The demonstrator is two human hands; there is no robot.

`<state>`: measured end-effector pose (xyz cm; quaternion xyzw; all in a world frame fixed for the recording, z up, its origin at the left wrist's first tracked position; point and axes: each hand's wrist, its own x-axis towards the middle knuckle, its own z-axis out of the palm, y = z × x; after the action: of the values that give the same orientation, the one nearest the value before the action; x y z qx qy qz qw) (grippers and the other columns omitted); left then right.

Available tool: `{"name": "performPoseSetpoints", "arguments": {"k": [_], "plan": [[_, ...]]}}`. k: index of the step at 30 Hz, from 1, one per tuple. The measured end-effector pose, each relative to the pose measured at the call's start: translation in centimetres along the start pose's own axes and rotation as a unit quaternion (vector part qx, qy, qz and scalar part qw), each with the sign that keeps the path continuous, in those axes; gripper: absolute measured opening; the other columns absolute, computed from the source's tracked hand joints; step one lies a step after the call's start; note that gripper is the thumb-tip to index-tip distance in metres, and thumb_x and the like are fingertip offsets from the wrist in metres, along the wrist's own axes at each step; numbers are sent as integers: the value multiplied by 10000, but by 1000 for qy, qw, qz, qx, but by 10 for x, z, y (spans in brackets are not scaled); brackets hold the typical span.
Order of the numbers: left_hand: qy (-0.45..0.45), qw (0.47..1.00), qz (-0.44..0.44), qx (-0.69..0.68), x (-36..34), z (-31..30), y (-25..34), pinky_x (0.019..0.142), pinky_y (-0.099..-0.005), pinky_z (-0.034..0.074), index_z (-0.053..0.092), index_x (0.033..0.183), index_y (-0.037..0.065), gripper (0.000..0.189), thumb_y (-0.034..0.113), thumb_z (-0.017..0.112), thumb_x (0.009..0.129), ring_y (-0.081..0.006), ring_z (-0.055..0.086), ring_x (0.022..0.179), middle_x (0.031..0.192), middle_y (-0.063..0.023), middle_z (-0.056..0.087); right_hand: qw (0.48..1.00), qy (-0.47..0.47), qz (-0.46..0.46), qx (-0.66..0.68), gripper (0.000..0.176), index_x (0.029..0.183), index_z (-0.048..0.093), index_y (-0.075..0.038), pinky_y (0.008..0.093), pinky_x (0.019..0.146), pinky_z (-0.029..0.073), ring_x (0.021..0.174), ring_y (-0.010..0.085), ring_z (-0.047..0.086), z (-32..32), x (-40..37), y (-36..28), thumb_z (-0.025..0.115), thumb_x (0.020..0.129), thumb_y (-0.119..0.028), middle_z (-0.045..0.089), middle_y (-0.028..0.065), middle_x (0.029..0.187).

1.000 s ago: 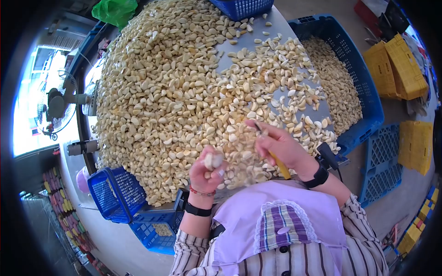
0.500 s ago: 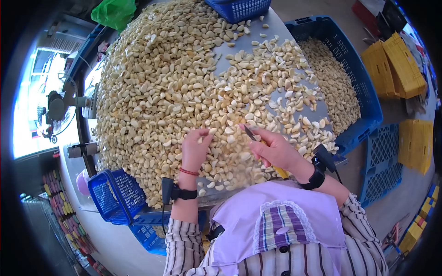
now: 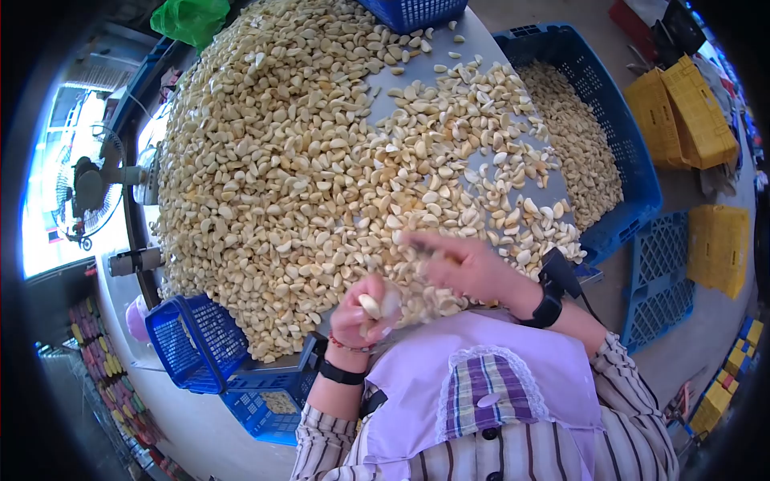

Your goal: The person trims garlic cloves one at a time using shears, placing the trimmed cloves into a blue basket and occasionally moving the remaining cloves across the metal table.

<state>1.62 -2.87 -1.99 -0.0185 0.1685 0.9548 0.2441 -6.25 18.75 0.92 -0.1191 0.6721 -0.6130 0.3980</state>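
From the head: holding a clove [image 3: 370, 305] in the curled left hand [image 3: 359, 319], near the apron [image 3: 417, 377]. Hovering over the heap [image 3: 265, 168] on the worktop [image 3: 473, 40] with the right hand [image 3: 469, 268], fingers loosely bent; too blurred to tell any hold.

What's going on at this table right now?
A person in a lilac apron is at a table heaped with a pile of what look like peeled garlic cloves. The left hand holds a pale clove. The right hand is over the pile's near edge, too blurred to read its grip. More cloves fill a blue crate beside the table.
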Motion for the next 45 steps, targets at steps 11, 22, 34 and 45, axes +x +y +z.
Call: {"name": "performPoseSetpoints", "arguments": {"k": [11, 22, 34, 45], "plan": [[184, 562, 69, 803, 63, -7, 26, 505, -271, 437, 658, 861, 65, 225, 218, 774, 744, -174, 574, 591, 712, -60, 606, 936, 207, -28, 282, 401, 1344, 477, -134, 166, 398, 358, 436, 31, 421, -37, -6, 7, 509, 954, -221, 503, -23, 670], [134, 440, 136, 878, 92, -1, 40, 601, -335, 499, 680, 874, 69, 115, 143, 690, 787, -262, 629, 689, 818, -99, 639, 917, 262, -24, 301, 400, 1329, 487, -109, 174, 401, 359, 430, 39, 422, -52, -11, 18, 527, 948, -222, 509, -15, 667], [195, 649, 34, 735, 93, -27, 4, 645, -286, 471, 692, 975, 64, 206, 119, 701, 776, -222, 580, 684, 758, -102, 583, 967, 202, 15, 157, 519, 1397, 403, -111, 173, 430, 388, 449, 26, 443, -35, -19, 21, 565, 918, -230, 545, -11, 684], [48, 378, -9, 925, 135, -24, -15, 615, -409, 501, 652, 866, 72, 190, 238, 686, 778, -333, 614, 694, 787, -120, 603, 953, 231, 20, 197, 495, 1368, 419, -58, 168, 426, 367, 450, 30, 442, -46, -20, 16, 551, 931, -251, 532, -9, 693]]}}
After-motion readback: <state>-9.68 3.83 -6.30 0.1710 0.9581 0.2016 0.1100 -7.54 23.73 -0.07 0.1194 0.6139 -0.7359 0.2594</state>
